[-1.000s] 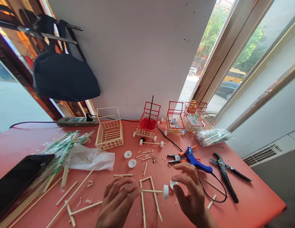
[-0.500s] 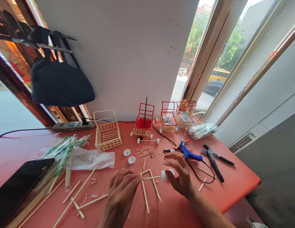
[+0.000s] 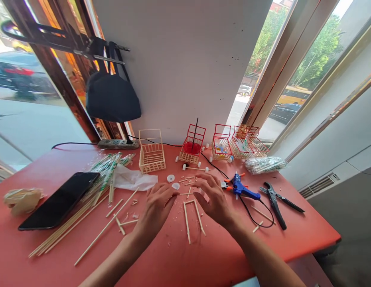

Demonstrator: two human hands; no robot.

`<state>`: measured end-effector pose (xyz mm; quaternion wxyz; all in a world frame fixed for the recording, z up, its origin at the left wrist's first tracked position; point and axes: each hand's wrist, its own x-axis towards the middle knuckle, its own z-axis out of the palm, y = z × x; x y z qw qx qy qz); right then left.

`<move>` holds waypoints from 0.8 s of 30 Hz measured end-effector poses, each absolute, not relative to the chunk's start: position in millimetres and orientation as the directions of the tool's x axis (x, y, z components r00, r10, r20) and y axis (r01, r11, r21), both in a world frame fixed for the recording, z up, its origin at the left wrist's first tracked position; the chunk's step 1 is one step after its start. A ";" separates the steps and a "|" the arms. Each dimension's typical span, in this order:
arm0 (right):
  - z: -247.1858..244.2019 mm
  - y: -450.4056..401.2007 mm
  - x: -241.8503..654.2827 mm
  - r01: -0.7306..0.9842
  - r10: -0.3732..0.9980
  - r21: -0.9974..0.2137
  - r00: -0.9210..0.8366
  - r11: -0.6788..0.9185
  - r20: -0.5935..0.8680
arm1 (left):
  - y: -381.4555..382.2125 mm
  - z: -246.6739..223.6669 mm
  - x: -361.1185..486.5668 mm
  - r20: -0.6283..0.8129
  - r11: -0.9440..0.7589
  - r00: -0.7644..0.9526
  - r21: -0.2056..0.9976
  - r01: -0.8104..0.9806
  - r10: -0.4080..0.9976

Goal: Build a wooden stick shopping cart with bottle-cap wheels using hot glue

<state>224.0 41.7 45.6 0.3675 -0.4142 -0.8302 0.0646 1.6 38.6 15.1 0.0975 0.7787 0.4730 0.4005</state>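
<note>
Find the stick (image 3: 187,194) over the table's (image 3: 311,235) middle, pinched by the left hand (image 3: 159,200), thumb against fingertips; see the right hand (image 3: 213,198) spread half open around the wheel (image 3: 201,191), cannot tell whether touching; keep stick square to wheel, without bowing; read no brands, with green print on wrappers (image 3: 104,179) too small

Head-worn view faces forward, tilted down over the red table (image 3: 203,263)

Can't see stick (image 3: 185,194) end in L hand (image 3: 160,199); can't see whole wheel (image 3: 201,191) behind R hand (image 3: 212,197); can't ID pale thing (image 3: 248,282), cut by btm edge.
</note>
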 end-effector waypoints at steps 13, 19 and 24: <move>26.5 45.7 227.4 0.692 0.791 -0.412 -0.406 0.593 0.458 | 45.8 -2.7 8.3 0.520 -0.536 0.206 0.635 0.556 0.829; 17.2 46.3 226.3 0.692 0.816 -0.455 -0.366 0.560 0.447 | 45.4 4.6 -10.3 0.447 -0.435 0.095 0.763 0.479 0.889; 15.4 46.4 224.7 0.673 0.816 -0.478 -0.368 0.565 0.446 | 44.0 -2.4 -10.2 0.462 -0.489 0.189 0.707 0.512 0.866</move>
